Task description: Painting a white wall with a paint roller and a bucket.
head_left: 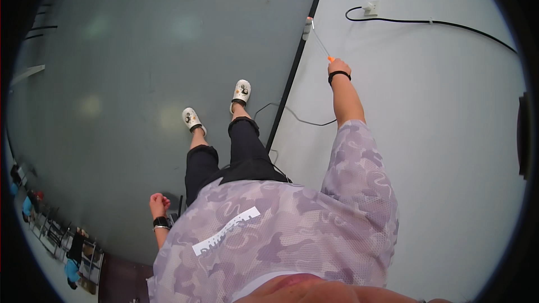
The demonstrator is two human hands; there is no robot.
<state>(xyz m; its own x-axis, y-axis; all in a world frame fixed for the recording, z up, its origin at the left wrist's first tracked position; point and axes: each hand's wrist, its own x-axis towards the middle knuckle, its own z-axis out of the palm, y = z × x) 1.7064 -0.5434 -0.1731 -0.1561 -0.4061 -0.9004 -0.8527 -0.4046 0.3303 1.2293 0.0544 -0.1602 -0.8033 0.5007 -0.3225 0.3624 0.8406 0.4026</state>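
Observation:
Stretched out ahead and to the right, my right hand (340, 67) is closed around the orange handle of a small paint roller (321, 41). Its thin metal rod runs up and left to a pale grey roller head with an orange end, which lies over the black skirting strip (293, 73) at the foot of the white wall (438, 95). Whether the head presses on the strip cannot be made out. Down beside my left hip hangs my left hand (159, 204), its fingers curled in and nothing visible in them.
On the wall, a black cable (469, 27) runs from a plugged socket (371, 8). A thin grey cord (306, 122) crosses the skirting near my legs. Grey floor (140, 39) spreads leftward. At far lower left, people in blue tops (72, 269) are beside tables.

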